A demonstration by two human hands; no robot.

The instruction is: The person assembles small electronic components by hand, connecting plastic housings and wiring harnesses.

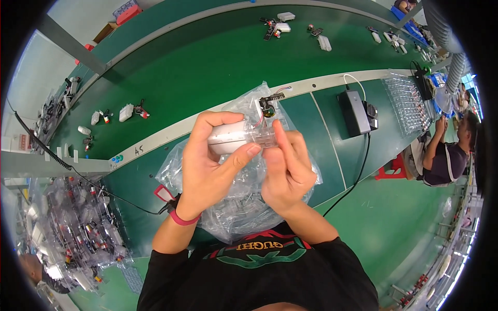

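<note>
Above the bench edge, my left hand (pixel 202 168) is closed around a white rounded plastic casing (pixel 228 137). A clear plastic piece (pixel 263 136) extends from the casing's right end. My right hand (pixel 288 173) pinches that clear piece between thumb and fingers. Just beyond it a small black part (pixel 268 107) with a round dark element hangs by thin red wires near the casing; how it is attached is hidden. Under both hands a crumpled clear plastic bag (pixel 225 215) lies on the green bench. A red band and a black strap circle my left wrist.
A coiled black cord (pixel 49 150) runs to my left wrist. To the right lies a black power adapter (pixel 355 113) with cables, then clear trays (pixel 407 101). White parts (pixel 126 112) dot the green conveyor belt (pixel 207 67). Bagged parts (pixel 78 228) pile up at left. A co-worker (pixel 448 155) sits far right.
</note>
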